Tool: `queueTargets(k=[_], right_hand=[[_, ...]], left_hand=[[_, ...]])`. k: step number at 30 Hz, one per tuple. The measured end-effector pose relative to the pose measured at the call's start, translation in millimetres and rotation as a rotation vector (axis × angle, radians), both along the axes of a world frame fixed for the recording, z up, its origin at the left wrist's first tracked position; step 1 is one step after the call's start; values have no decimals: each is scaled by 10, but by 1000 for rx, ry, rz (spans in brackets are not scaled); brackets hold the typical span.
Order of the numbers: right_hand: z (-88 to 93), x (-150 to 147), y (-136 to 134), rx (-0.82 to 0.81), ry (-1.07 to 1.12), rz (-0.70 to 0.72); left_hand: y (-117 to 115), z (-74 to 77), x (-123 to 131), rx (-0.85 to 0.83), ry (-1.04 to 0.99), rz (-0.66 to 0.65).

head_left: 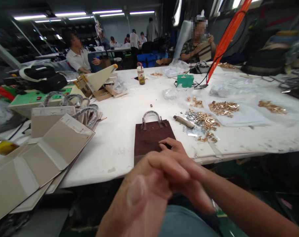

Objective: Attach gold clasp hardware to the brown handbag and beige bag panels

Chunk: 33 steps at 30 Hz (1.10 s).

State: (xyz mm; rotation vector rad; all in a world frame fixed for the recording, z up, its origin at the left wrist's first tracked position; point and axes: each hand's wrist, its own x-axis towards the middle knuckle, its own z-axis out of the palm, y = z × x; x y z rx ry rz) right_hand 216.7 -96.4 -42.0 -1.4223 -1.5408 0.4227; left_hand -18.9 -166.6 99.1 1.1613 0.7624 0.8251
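Note:
A dark brown handbag (151, 138) lies on the white table, its handles wrapped in clear plastic and pointing away from me. My right hand (175, 146) is over the bag's right side. Its thumb and index finger are bent close together, with a dark spot between them that I cannot make out. Closest to the camera is my left hand (149, 187), blurred, raised in front of the table edge. Its fingers are curved and apart, with nothing visible in them; it covers part of my right wrist and the bag's lower end.
Beige bag panels (48, 148) with wrapped handles pile up at left. Right of the bag lie a grey-handled tool (184, 121) and gold metal pieces (223, 108). Farther back are a jar (141, 75), a green box (185, 80) and an orange strip (226, 39). Other people sit beyond.

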Motion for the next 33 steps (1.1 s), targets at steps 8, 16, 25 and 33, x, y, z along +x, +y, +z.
queueTargets(k=[8,16,25,33], right_hand=[[-100,994,-616,-37,-125,-330],[-307,2233,-844,-416,-323,-752],[-447,2242,-833,-450,-343,-614],[-241,1836,-988,-274,-117,-629]], left_hand=[[1175,-963,96,417,653,440],[1597,-1447,-48,773,979,391],[1632,-1348,78,705,1150,327],[1991,-1279,324,597,1151,345]])
